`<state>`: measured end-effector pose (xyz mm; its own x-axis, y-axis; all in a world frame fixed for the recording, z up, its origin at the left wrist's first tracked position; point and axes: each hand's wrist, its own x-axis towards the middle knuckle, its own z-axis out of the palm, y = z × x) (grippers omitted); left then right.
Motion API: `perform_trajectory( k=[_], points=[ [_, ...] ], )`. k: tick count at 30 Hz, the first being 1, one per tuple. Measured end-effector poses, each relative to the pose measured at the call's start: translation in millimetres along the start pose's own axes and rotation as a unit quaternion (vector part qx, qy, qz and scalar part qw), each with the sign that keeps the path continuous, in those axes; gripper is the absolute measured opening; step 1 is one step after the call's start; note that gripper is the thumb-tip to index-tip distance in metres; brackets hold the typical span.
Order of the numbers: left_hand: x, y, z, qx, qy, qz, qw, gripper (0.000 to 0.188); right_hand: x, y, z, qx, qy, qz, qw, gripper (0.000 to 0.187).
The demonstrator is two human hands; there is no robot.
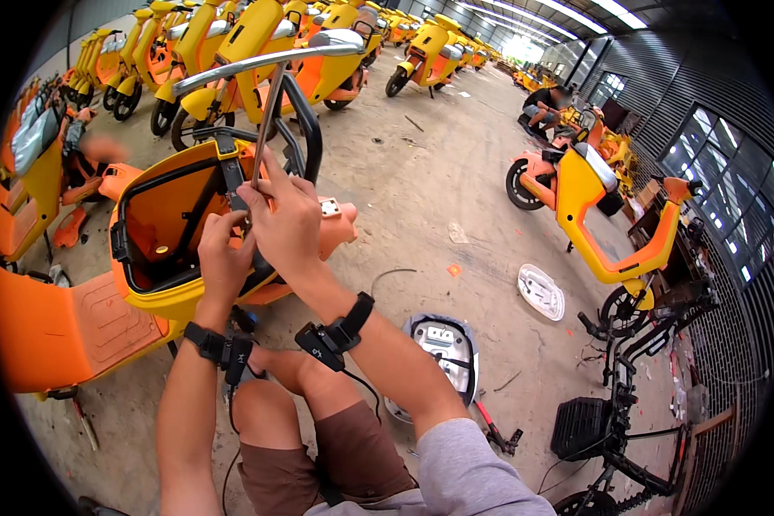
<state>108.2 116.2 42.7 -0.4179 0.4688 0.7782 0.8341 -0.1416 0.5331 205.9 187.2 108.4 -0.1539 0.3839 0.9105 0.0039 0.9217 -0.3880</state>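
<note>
In front of me stands a yellow and orange scooter with its storage compartment (159,215) uncovered. Over its right-hand rim, my right hand (288,225) closes its fingers round the lower end of a thin metal bar (270,120). The bar rises to a long, curved silver-grey piece (267,60); how they join is unclear. My left hand (222,258) is pinched beside it at a dark bracket (233,179); what its fingertips hold is hidden. Behind my right hand curves a black tubular rail (308,129).
On the floor to my right lie an upturned seat (439,334), a white plastic shell (541,292) and a red-handled tool (494,423). Another scooter (589,215) and a bare black frame (619,396) stand farther right. A person (543,112) crouches beyond; rows of scooters (258,52) fill the back.
</note>
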Motion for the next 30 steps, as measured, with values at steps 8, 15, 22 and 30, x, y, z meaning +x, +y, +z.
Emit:
perform_trajectory(
  k=[8,15,22,30],
  points=[
    [1.6,8.2,-3.9,-0.034,-0.014,0.027,0.999,0.032,5.7,-2.9,-4.0,-0.006,-0.052,-0.002,0.999,0.046],
    [2.2,4.7,-2.6,-0.030,0.025,0.016,0.999,0.022,-0.3,-10.4,-1.9,0.007,-0.026,0.000,1.000,0.050],
    [3.5,4.3,-2.2,0.005,0.018,-0.007,1.000,0.027,-3.2,-10.3,0.7,-0.022,-0.006,-0.047,0.999,0.022],
    [2.6,5.0,-5.2,-0.019,-0.002,0.047,0.999,0.035,1.3,-7.9,1.4,0.002,-0.058,0.028,0.998,0.027]
  ],
)
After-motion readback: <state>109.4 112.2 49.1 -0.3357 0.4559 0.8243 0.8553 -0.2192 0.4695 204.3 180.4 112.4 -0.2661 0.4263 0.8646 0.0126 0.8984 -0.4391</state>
